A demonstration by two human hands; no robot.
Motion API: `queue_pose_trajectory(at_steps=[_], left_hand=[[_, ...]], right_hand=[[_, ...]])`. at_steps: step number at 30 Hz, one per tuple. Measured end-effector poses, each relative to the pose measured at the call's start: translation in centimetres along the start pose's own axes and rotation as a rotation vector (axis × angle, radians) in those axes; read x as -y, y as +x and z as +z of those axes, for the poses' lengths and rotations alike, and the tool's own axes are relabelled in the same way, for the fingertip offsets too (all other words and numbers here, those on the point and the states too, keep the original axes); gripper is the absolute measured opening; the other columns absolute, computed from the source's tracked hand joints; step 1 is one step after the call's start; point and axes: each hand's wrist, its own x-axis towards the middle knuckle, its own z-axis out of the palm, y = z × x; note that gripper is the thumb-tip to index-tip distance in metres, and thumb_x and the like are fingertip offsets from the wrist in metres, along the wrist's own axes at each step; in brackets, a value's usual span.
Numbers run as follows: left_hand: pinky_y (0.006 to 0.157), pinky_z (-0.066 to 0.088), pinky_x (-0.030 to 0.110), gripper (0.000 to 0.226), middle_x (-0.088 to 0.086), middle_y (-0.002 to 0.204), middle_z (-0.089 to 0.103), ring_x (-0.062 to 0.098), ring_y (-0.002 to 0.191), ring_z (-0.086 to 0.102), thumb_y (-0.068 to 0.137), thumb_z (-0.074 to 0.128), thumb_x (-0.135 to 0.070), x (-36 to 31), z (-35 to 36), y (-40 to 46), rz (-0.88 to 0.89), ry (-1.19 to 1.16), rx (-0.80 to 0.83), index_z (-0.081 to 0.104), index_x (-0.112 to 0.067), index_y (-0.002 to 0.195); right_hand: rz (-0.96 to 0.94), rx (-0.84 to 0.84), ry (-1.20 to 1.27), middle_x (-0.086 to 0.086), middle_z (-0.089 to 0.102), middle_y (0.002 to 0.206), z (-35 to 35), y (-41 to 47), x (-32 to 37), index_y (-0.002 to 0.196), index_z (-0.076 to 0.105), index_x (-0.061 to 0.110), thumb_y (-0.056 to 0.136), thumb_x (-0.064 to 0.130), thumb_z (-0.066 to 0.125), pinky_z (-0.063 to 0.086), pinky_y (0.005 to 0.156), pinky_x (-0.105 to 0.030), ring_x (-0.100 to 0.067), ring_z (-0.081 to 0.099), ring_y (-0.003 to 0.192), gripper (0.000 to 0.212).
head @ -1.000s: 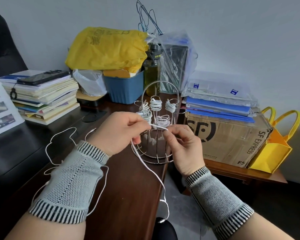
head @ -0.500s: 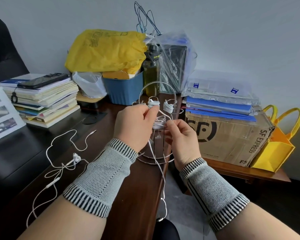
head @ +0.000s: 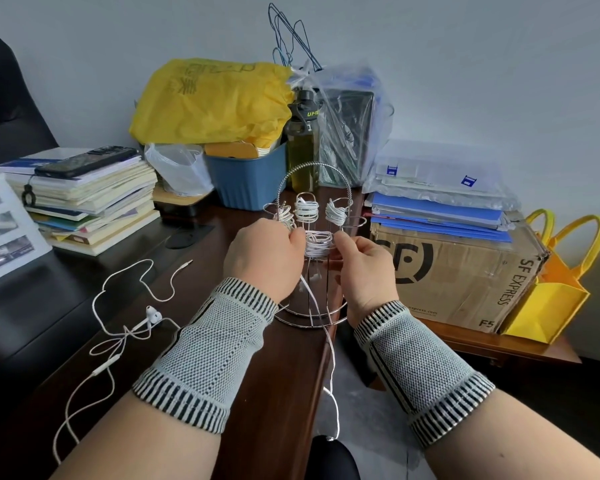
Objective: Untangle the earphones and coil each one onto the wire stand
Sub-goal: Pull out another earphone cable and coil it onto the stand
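Left hand (head: 262,258): sitting mid-frame, fingers curling round the white cord (head: 321,317) beside the wire stand (head: 312,306).
Right hand (head: 364,268): sitting right of the stand, fingertips pinching the same cord at the front coil (head: 317,242).
Cord: hanging down past the desk (head: 284,393) edge.
Loose earphones (head: 125,327): lying uncoiled on the desk at lower left.
Back coils (head: 306,210): sitting wound on the stand's upper loops.

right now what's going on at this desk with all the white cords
A person is winding a white earphone cord onto a silver wire stand at the edge of the dark wooden desk. Both hands, left hand and right hand, pinch the cord at a front coil; its tail hangs off the desk edge. Several coils already sit on the stand. Another white earphone set lies loose on the desk.
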Motion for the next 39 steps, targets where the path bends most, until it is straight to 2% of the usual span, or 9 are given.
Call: queue_pose_trajectory(at_steps=[2,5,10,13,16,18,23,35,39], left_hand=[[0.067,0.055,0.037,0.052,0.004,0.068,0.069,0.018,0.063,0.066,0.098,0.037,-0.036,0.3,0.3,-0.2,-0.018,-0.076,0.017,0.070,-0.011,0.067],[0.067,0.052,0.036,0.047,0.006,0.073,0.070,0.020,0.069,0.062,0.096,0.039,-0.029,0.6,0.8,-0.8,-0.006,-0.100,0.031,0.071,-0.007,0.069],[0.074,0.055,0.043,0.040,0.006,0.069,0.072,0.020,0.073,0.069,0.094,0.046,-0.021,1.3,1.5,-1.7,-0.022,-0.362,0.081,0.072,0.000,0.073],[0.069,0.056,0.045,0.035,0.005,0.062,0.070,0.015,0.069,0.071,0.093,0.051,-0.018,1.5,2.0,-2.6,-0.030,-0.473,0.073,0.069,0.004,0.073],[0.065,0.054,0.049,0.040,0.008,0.056,0.065,0.027,0.068,0.069,0.094,0.053,-0.019,1.9,2.8,-3.2,0.014,-0.499,-0.011,0.062,-0.003,0.058],[0.065,0.052,0.048,0.043,0.012,0.058,0.063,0.030,0.065,0.065,0.096,0.052,-0.021,1.9,3.1,-3.5,0.043,-0.482,-0.055,0.059,-0.003,0.058],[0.066,0.049,0.043,0.040,0.010,0.061,0.063,0.028,0.065,0.061,0.099,0.050,-0.023,1.6,3.3,-4.0,0.084,-0.466,-0.111,0.064,-0.003,0.066],[0.070,0.054,0.040,0.036,0.002,0.073,0.073,0.022,0.071,0.065,0.092,0.046,-0.026,1.6,3.3,-4.2,0.089,-0.535,-0.123,0.077,-0.009,0.085],[0.068,0.052,0.040,0.032,0.004,0.069,0.070,0.024,0.067,0.063,0.097,0.050,-0.021,1.6,3.4,-4.2,0.101,-0.514,-0.123,0.076,-0.008,0.085]], right_hand=[[0.012,-0.005,-0.019,-0.005,0.061,0.061,-0.1,0.0,0.2,0.067,0.063,0.008,0.089,0.023,0.062,0.055,0.067,-0.051,-0.024,0.058,0.062,0.027],[0.002,-0.019,-0.058,-0.003,0.059,0.057,-0.2,0.2,0.2,0.060,0.059,0.012,0.088,0.024,0.063,0.048,0.060,-0.038,-0.021,0.056,0.060,0.030],[-0.007,-0.037,-0.098,-0.005,0.060,0.058,-0.2,0.5,-0.2,0.052,0.057,0.017,0.081,0.030,0.066,0.052,0.064,-0.046,-0.024,0.057,0.062,0.033],[-0.030,-0.023,-0.054,0.001,0.064,0.060,-0.6,0.4,-0.7,0.060,0.059,0.019,0.084,0.024,0.065,0.048,0.064,-0.036,-0.021,0.062,0.066,0.025],[-0.077,0.022,0.011,-0.003,0.067,0.072,-1.2,-0.1,-1.1,0.074,0.064,0.017,0.085,0.012,0.065,0.049,0.068,-0.033,-0.019,0.062,0.071,0.011],[-0.133,0.059,0.018,-0.005,0.067,0.080,-1.3,-0.6,-1.1,0.083,0.065,0.015,0.085,0.008,0.067,0.052,0.069,-0.030,-0.018,0.062,0.074,0.008],[-0.248,0.133,-0.029,-0.007,0.064,0.084,-1.5,-1.4,-0.6,0.095,0.063,0.008,0.085,0.003,0.068,0.047,0.055,-0.010,0.001,0.059,0.062,0.012],[-0.298,0.032,-0.141,0.007,0.066,0.075,-1.2,-1.0,-1.4,0.087,0.065,0.018,0.086,0.014,0.071,0.050,0.063,-0.015,0.003,0.058,0.062,0.007],[-0.335,0.041,-0.163,0.008,0.066,0.076,-1.3,-1.0,-1.3,0.084,0.065,0.023,0.087,0.014,0.069,0.050,0.063,-0.014,0.004,0.059,0.064,0.010]])
